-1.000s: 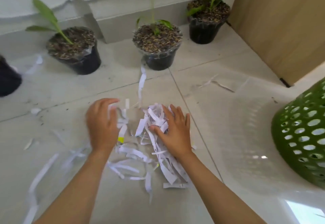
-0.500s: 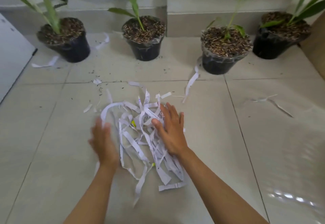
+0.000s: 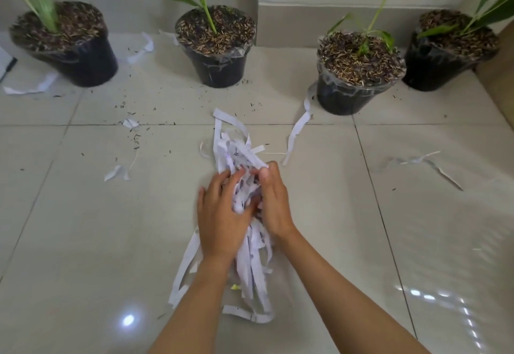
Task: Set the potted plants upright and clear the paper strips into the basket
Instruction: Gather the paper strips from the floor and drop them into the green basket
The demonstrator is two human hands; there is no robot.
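Note:
A bundle of white paper strips (image 3: 236,156) is pressed between my left hand (image 3: 219,214) and my right hand (image 3: 274,203) at the middle of the tiled floor; strips stick out beyond the fingers and trail down toward me. Several black potted plants stand upright along the back wall: one far left (image 3: 83,58), one centre-left (image 3: 219,67), one centre-right (image 3: 345,97), one far right (image 3: 428,70). Loose strips remain by the centre-right pot (image 3: 297,128), on the right tile (image 3: 425,161), at the far left (image 3: 30,88) and behind (image 3: 141,50). The basket is out of view.
Small paper scraps (image 3: 116,171) and scattered soil specks (image 3: 136,136) lie on the left tiles. A low white wall ledge (image 3: 306,17) runs behind the pots. A wooden panel edge (image 3: 500,75) stands at the far right.
My hands have come together and gathered the spread strips into one tight bundle. The view has swung left, so the green basket has left the frame.

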